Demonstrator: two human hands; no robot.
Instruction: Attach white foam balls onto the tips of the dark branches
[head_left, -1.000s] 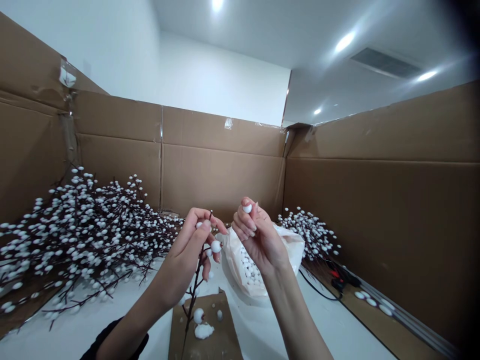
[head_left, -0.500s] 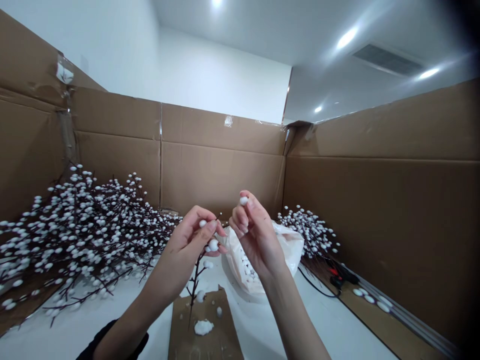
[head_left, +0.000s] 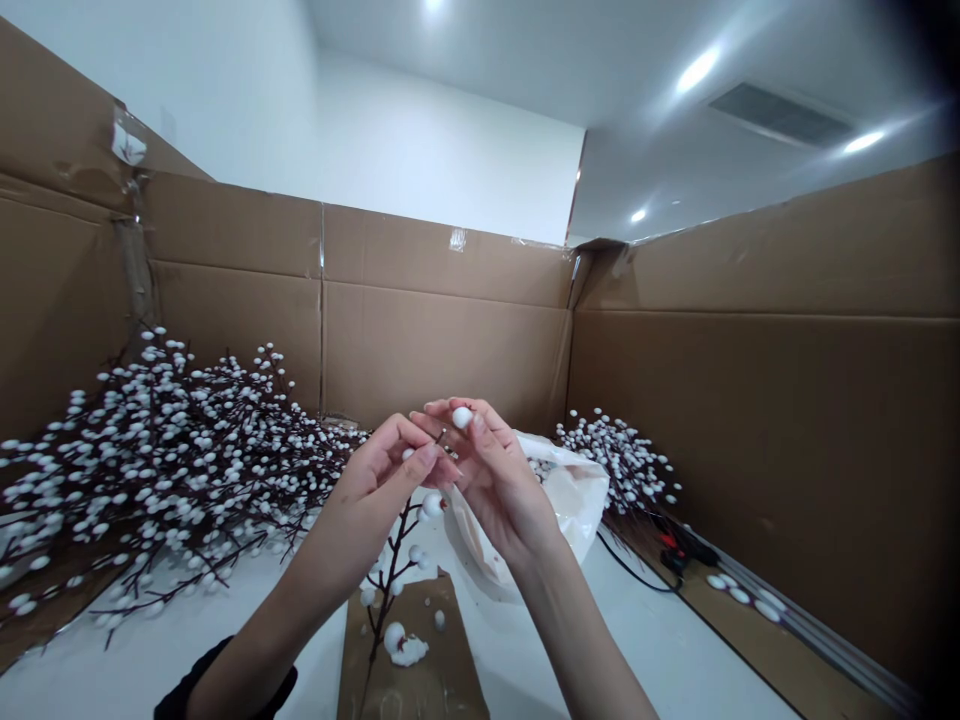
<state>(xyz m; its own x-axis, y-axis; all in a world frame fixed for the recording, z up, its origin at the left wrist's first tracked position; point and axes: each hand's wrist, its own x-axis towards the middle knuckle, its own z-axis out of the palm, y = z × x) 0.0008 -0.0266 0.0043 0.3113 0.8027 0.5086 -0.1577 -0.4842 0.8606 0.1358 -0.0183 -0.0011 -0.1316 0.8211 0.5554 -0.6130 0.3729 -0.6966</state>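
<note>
My left hand [head_left: 394,470] pinches the upper part of a dark brown artificial berry branch [head_left: 386,590], which hangs down with several white berries along it. A bare twig tip sticks out past my left thumb. Between the thumb and fingers of my right hand [head_left: 499,475] is one white berry [head_left: 462,417], close to that tip; I cannot tell whether they touch. Below the branch, a white blob [head_left: 409,652] lies on a piece of cardboard [head_left: 427,690]. Behind my right hand stands a white plastic bag [head_left: 577,500], its contents partly hidden.
A large heap of white-berried branches [head_left: 187,450] fills the left side. A smaller bunch [head_left: 619,460] lies at the right. Near it are a black and red tool [head_left: 675,545], a cable [head_left: 634,578] and several white ovals [head_left: 739,595]. Cardboard walls [head_left: 442,340] enclose the white table [head_left: 517,660].
My right hand has come left and slightly down with the berry, up to my left hand. The branch has turned and shifted in my left hand, so more of its berries show.
</note>
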